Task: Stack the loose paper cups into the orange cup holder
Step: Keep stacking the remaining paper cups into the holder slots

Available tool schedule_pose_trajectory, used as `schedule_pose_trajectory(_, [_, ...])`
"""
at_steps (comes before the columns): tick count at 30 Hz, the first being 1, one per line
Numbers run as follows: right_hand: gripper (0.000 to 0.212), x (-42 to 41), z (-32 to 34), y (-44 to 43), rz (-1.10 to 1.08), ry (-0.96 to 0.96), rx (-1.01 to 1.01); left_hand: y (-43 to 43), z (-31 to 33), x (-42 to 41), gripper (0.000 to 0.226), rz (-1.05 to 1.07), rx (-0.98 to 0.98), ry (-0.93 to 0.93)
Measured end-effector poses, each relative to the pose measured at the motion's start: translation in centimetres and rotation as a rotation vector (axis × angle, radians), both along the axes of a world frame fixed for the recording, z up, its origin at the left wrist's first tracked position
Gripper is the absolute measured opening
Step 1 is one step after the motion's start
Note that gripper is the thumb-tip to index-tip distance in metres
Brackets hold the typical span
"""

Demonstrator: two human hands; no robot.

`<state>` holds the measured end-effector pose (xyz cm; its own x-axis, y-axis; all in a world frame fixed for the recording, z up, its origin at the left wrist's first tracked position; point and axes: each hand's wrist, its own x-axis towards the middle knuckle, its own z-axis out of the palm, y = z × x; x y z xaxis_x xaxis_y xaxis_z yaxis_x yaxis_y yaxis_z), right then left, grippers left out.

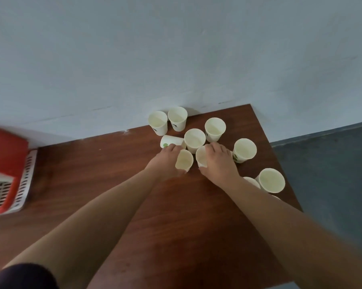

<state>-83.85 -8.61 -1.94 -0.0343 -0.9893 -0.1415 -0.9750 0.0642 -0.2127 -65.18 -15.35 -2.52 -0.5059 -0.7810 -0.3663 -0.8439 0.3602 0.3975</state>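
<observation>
We have only one view, from a wide-angle camera on the person's head. It faces forward and steeply down, close above the brown table (176,226); the wall (176,49) fills the upper half. The left hand (165,161) and the right hand (217,165) reach in from the bottom edge.

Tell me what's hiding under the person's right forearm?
One paper cup's rim peeks out from under the right forearm, beside an upright cup in full view. A sliver of another cup shows nearer. The rest of both is covered.
</observation>
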Motion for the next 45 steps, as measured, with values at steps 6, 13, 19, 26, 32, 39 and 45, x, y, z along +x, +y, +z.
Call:
schedule_pose_trajectory(6, [0.066,0.9,0.9,-0.5,0.013,-0.029,0.009,-0.3,0.5,1.9,0.088,0.061,0.048,0.062])
schedule_pose_trajectory(13, [0.070,4.9,4.5,0.0,-0.005,-0.161,-0.025,-0.5,3.9,8.6,0.082,0.219,-0.012,0.207])
schedule_pose_trajectory(19, [0.071,14.5,7.6,-0.7,0.024,-0.305,-0.003,1.3,6.7,20.1,0.080,0.437,-0.090,0.218])
schedule_pose_trajectory(26, [0.073,30.6,10.3,-1.8,0.169,-0.377,-0.011,5.1,9.5,37.8,0.076,0.705,-0.198,0.242])
schedule_pose_trajectory(32, [0.072,41.7,10.1,-2.0,0.232,-0.406,-0.010,7.2,9.4,49.9,0.078,0.900,-0.230,0.268])
schedule_pose_trajectory(39, [0.073,48.3,8.9,-2.8,0.222,-0.396,-0.023,5.8,6.6,53.3,0.079,0.949,-0.229,0.271])
schedule_pose_trajectory(45, [0.076,49.8,7.4,-4.3,0.183,-0.365,-0.036,3.9,3.1,53.2,0.075,0.812,-0.214,0.125])
